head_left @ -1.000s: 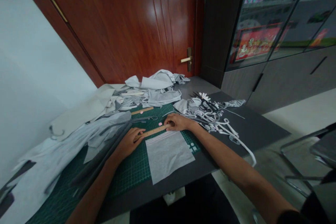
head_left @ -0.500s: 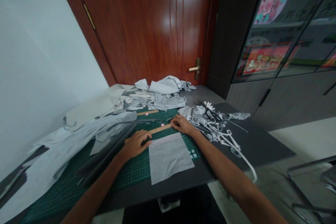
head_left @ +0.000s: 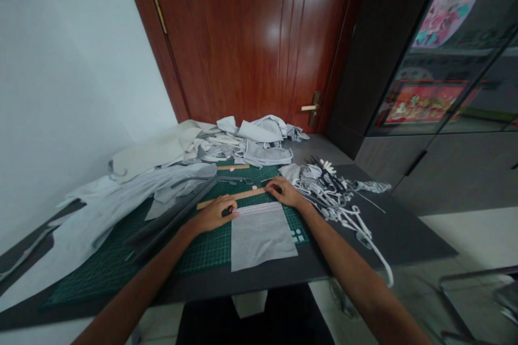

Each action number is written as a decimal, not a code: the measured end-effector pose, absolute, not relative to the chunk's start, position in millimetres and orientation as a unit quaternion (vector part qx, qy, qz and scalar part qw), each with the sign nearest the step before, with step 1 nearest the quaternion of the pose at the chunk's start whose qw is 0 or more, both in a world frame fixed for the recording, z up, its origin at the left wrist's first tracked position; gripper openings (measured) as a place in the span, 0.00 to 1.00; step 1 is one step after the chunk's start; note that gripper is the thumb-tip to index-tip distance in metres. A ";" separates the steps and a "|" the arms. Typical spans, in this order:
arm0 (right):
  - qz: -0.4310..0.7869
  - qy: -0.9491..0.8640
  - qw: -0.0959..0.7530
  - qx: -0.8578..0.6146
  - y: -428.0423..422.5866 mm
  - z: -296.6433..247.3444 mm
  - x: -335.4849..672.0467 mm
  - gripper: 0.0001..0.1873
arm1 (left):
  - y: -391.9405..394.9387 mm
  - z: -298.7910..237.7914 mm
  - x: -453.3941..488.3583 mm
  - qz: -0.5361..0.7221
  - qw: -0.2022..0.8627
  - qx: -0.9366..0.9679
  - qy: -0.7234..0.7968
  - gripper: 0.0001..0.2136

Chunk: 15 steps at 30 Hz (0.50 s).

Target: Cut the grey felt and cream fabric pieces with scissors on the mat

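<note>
Red-brown wooden door [head_left: 251, 38] with brass handle [head_left: 309, 109]; white wall [head_left: 60, 81] at left; dark glass-fronted cabinet [head_left: 437, 91] at right; pale floor [head_left: 477, 232].

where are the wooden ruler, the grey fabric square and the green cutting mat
wooden ruler [head_left: 246, 194], head view, bare middle of its length
grey fabric square [head_left: 261, 234], head view, centre of the cloth
green cutting mat [head_left: 202, 253], head view, bare grid left of the cloth

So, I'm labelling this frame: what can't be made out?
All head view.
- Markings on the ruler: too small.
- Whether the right hand holds anything: hidden by its own fingers.
- The ruler's stretch under the left hand: covered by it.
- The scissors: half buried in white strips.
</note>
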State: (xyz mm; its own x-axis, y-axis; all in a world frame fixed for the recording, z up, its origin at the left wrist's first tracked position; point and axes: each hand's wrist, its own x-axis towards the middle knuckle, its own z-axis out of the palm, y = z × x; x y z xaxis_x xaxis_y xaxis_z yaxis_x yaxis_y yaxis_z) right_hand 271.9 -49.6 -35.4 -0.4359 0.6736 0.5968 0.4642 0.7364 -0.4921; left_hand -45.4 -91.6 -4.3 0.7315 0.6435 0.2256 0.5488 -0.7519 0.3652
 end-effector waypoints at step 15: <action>0.182 -0.837 0.375 -0.354 -74.9 -22.7 281.1 0.21 | -75.9 -14.2 -60.1 0.344 0.336 0.798 0.363 0.18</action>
State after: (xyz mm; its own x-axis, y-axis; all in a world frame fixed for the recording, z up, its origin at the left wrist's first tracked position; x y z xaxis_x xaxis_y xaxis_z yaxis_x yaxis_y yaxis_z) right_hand 281.1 -74.9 -22.7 -0.4688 0.7287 0.4993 0.4560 0.6838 -0.5697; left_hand -60.1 -75.9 -14.2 0.5001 0.8103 0.3055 0.3484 -0.5113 0.7856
